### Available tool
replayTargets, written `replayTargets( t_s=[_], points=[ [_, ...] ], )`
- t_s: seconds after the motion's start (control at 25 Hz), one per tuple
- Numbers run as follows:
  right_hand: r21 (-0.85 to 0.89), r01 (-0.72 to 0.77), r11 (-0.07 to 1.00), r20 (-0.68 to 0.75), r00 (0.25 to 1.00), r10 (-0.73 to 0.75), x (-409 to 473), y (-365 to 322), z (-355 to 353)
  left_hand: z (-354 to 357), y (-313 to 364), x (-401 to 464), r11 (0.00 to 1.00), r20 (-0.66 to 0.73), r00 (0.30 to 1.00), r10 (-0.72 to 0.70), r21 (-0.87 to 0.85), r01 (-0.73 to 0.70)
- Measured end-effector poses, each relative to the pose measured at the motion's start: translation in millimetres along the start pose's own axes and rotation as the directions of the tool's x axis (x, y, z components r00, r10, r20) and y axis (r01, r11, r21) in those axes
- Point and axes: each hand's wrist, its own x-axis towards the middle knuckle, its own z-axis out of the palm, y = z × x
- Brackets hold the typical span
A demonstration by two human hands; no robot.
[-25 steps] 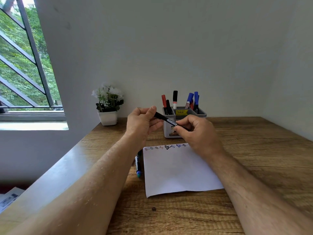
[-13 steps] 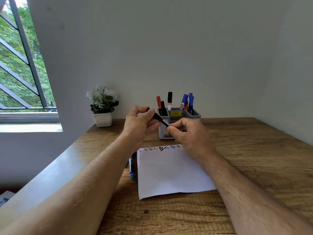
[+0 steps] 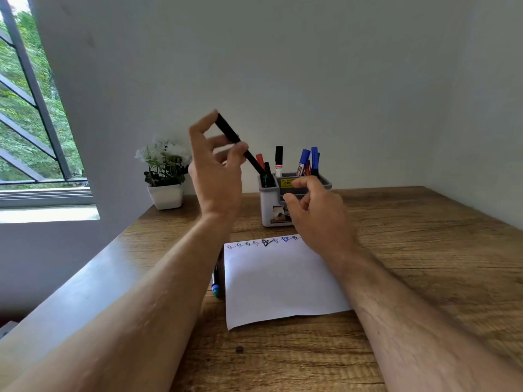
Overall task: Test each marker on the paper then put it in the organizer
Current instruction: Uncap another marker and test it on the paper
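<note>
Black marker (image 3: 237, 145) is pinched in the left hand (image 3: 215, 171), tip angled into the organizer (image 3: 267, 202) at 12 o'clock of the paper (image 3: 280, 281); right hand (image 3: 317, 213) relaxed, empty; a steady, steeper lowering is advised.

Marker (image 3: 216, 281) beside paper (image 3: 280, 281), mostly behind left forearm.

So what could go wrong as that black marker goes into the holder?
1. The left hand pinches the black marker only lightly at a slant; it may slip.
2. The left compartment of the organizer already holds markers, so the tip could catch on them.
3. The right hand hovers close in front and might nudge the organizer.
</note>
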Motion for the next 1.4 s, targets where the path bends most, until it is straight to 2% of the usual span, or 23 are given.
replayTargets(
  t_s=[0.08,0.2,0.48,0.64,0.8,0.88,1.08,1.4],
  points=[
    [-0.021,0.035,0.999,0.023,0.999,-0.035,-1,1,2,7,-6,7,0.99,0.024,0.999,0.043,0.136,-0.046],
    [-0.04,0.058,0.998,0.019,0.998,-0.057,-2,4,3,20,-16,14,0.946,0.113,0.993,0.018,0.318,-0.053],
    [-0.057,0.071,0.996,0.019,0.997,-0.07,-1,4,5,42,-29,30,0.767,0.266,0.95,-0.165,0.64,-0.047],
    [-0.049,0.069,0.996,0.017,0.998,-0.068,-2,2,3,41,-32,31,0.654,0.28,0.927,-0.251,0.755,-0.051],
    [-0.056,0.069,0.996,0.019,0.997,-0.068,-2,2,4,32,-28,30,0.586,0.235,0.937,-0.26,0.81,-0.041],
    [-0.061,0.07,0.996,0.03,0.997,-0.068,-2,2,4,25,-20,35,0.523,0.183,0.926,-0.33,0.852,0.018],
    [-0.063,0.072,0.995,0.051,0.996,-0.068,-2,0,2,-7,1,34,0.257,0.097,0.859,-0.502,0.966,0.041],
    [-0.063,0.062,0.996,0.096,0.994,-0.056,-1,1,3,-50,1,18,0.041,0.01,0.74,-0.673,0.999,0.023]
  ],
)
